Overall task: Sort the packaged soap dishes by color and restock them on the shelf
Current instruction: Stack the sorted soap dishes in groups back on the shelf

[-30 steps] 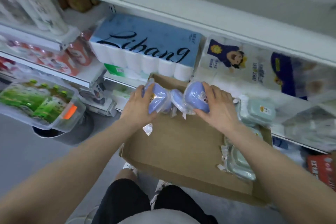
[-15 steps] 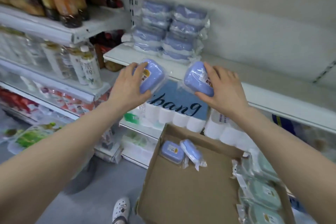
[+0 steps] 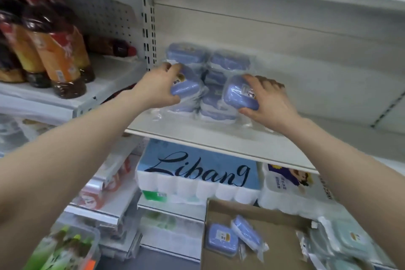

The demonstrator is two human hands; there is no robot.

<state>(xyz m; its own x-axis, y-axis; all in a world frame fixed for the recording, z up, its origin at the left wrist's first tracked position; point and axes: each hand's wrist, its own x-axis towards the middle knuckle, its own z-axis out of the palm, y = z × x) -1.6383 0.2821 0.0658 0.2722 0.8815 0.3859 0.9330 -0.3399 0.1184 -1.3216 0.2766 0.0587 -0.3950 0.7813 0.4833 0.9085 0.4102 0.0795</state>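
Note:
My left hand grips a blue packaged soap dish against the left stack of blue dishes on the white shelf. My right hand grips a second blue soap dish in front of the right stack. Below, a cardboard box holds two more blue dishes at its left and several green ones at its right.
Sauce bottles stand on the neighbouring shelf to the left. Toilet paper packs fill the shelf below. The shelf to the right of the blue stacks is bare. A clear bin of green packets sits at lower left.
Both hands lifted a blue dish each out of the box, rose to the shelf and now hold them against the blue stacks. My view tilted upward.

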